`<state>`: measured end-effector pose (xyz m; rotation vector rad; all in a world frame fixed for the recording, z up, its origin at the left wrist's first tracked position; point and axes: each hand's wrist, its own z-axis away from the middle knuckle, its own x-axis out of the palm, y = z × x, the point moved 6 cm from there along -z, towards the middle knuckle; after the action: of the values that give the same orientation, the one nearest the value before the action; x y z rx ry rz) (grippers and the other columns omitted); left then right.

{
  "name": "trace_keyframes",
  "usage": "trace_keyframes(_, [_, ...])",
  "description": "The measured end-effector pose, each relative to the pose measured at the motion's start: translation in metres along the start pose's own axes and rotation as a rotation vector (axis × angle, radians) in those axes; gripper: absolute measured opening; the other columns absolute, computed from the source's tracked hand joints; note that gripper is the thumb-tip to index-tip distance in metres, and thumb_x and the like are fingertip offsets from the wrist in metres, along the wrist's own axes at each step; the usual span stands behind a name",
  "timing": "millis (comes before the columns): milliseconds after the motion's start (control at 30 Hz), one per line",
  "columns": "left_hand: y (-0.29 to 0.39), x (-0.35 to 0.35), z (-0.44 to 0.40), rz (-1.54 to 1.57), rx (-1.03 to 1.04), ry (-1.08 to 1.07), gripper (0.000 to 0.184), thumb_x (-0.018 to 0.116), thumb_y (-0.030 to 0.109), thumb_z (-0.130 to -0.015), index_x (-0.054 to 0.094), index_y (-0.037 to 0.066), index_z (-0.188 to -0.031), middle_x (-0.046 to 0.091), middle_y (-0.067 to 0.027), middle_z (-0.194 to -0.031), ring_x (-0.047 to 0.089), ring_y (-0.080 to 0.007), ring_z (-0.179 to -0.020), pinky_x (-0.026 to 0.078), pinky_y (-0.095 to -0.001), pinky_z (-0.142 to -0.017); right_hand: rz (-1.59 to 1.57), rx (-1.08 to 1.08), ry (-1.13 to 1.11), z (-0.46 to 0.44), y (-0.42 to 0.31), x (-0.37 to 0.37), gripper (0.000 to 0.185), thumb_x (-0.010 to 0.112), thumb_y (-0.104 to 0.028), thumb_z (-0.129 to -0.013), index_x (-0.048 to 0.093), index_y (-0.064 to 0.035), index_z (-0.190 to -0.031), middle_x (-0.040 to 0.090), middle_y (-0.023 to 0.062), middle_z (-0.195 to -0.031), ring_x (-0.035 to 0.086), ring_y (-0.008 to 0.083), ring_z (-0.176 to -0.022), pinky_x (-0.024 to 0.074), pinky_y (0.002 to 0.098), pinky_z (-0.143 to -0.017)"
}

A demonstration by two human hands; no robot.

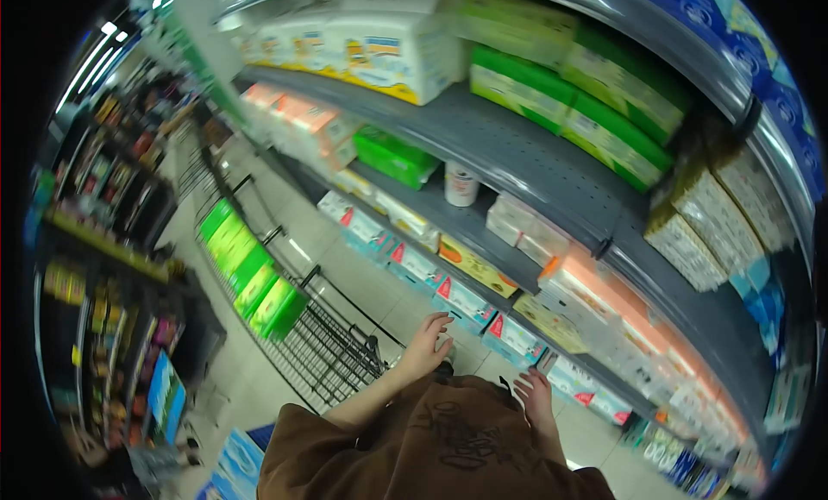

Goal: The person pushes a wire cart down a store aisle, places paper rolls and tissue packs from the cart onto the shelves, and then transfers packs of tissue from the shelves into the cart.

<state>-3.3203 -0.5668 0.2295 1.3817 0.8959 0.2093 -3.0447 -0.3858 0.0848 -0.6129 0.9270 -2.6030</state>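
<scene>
My left hand (424,346) hangs in front of the brown shirt (440,440), fingers loosely curled and apart, holding nothing. To its left stands a wire cart (332,358) with green packages (250,271) in it. My right hand (535,396) is at the right side of the shirt, fingers apart and bent, with nothing in it. Beyond both hands, white and teal boxes (461,303) line the bottom shelf. Neither hand touches the cart or the boxes.
Shelves (517,146) hold green packs (617,138), white packs (379,51), a white canister (461,184) and orange-and-white packs (655,327). Another person (151,465) is at the lower left, near stocked shelves (112,345). More carts (198,172) stand farther back.
</scene>
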Motion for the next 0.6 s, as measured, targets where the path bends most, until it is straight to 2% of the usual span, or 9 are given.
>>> trace_keyframes(67, [0.025,-0.014,0.014,-0.11,0.039,0.103,0.045,0.065,0.005,-0.087,0.052,0.006,-0.13,0.051,-0.017,-0.134,0.061,-0.0347,-0.106,0.052,-0.0406,-0.09,0.097,0.033,0.054,-0.026,0.017,-0.034,0.037,0.055,-0.016,-0.093,0.05,-0.0036,-0.128,0.063,0.0172,-0.116,0.067,0.0334,-0.101,0.0549,0.0428,-0.083])
trace_keyframes(167, [0.067,-0.044,0.046,-0.423,0.127,0.317,0.045,0.066,0.006,-0.085,0.054,0.007,-0.128,0.051,-0.0177,-0.134,0.057,-0.0377,-0.109,0.05,-0.0431,-0.093,0.369,0.094,-0.064,-0.038,0.01,-0.024,0.038,0.054,-0.017,-0.092,0.052,-0.0031,-0.128,0.063,0.0157,-0.112,0.068,0.0307,-0.092,0.0548,0.041,-0.079])
trace_keyframes(267, [0.09,-0.08,0.078,-0.697,0.051,0.469,0.046,0.068,0.007,-0.083,0.055,0.007,-0.127,0.051,-0.0171,-0.135,0.055,-0.0378,-0.113,0.047,-0.0444,-0.097,0.597,-0.046,-0.193,-0.048,0.005,-0.013,0.039,0.054,-0.018,-0.093,0.051,-0.0026,-0.129,0.064,0.0147,-0.113,0.068,0.0295,-0.09,0.0549,0.0402,-0.077])
trace_keyframes(300, [0.079,-0.092,0.086,-0.774,-0.008,0.514,0.05,0.071,0.017,-0.083,0.054,0.007,-0.129,0.051,-0.0181,-0.135,0.052,-0.0389,-0.117,0.045,-0.0464,-0.099,0.634,-0.092,-0.214,-0.05,0.008,-0.014,0.039,0.055,-0.019,-0.093,0.051,-0.0035,-0.128,0.064,0.0144,-0.113,0.068,0.0291,-0.09,0.0546,0.04,-0.076])
trace_keyframes(400, [0.037,-0.103,0.12,-0.959,-0.275,0.594,0.057,0.071,0.038,-0.084,0.056,0.005,-0.128,0.051,-0.0214,-0.136,0.053,-0.0408,-0.117,0.044,-0.0477,-0.101,0.479,0.063,-0.178,-0.054,0.041,-0.037,0.038,0.054,-0.019,-0.093,0.051,-0.0046,-0.128,0.064,0.0143,-0.113,0.068,0.0289,-0.09,0.0546,0.0401,-0.076])
trace_keyframes(433, [-0.012,-0.096,0.137,-0.927,-0.45,0.519,0.071,0.061,0.057,-0.088,0.054,0.002,-0.132,0.047,-0.0241,-0.14,0.05,-0.0435,-0.122,0.04,-0.0487,-0.105,0.487,0.083,-0.207,-0.054,0.055,-0.045,0.037,0.054,-0.02,-0.094,0.051,-0.0056,-0.127,0.063,0.0147,-0.114,0.068,0.0293,-0.09,0.0548,0.0407,-0.076])
trace_keyframes(467, [-0.038,-0.094,0.145,-0.609,-0.674,0.272,0.077,0.054,0.062,-0.091,0.05,0.0,-0.136,0.05,-0.0258,-0.137,0.048,-0.0421,-0.125,0.038,-0.0464,-0.109,0.514,0.126,-0.217,-0.05,0.072,-0.053,0.037,0.054,-0.021,-0.093,0.051,-0.0056,-0.127,0.063,0.0148,-0.114,0.068,0.0296,-0.09,0.0549,0.0408,-0.076])
trace_keyframes(533, [-0.087,-0.09,0.151,-0.32,-0.853,0.113,0.074,0.05,0.062,-0.093,0.054,-0.001,-0.131,0.053,-0.0266,-0.134,0.047,-0.0408,-0.128,0.04,-0.0453,-0.108,0.57,0.178,-0.237,-0.048,0.088,-0.061,0.037,0.054,-0.021,-0.093,0.051,-0.0055,-0.127,0.062,0.0149,-0.114,0.068,0.03,-0.089,0.0551,0.0411,-0.076])
trace_keyframes(600, [-0.078,-0.086,0.14,-0.542,-0.451,0.164,0.071,0.045,0.064,-0.094,0.061,0.002,-0.124,0.057,-0.0256,-0.128,0.05,-0.0428,-0.125,0.042,-0.0471,-0.105,0.615,0.166,-0.288,-0.046,0.098,-0.065,0.038,0.054,-0.021,-0.093,0.051,-0.0054,-0.127,0.062,0.0147,-0.113,0.068,0.0306,-0.089,0.0556,0.0418,-0.076])
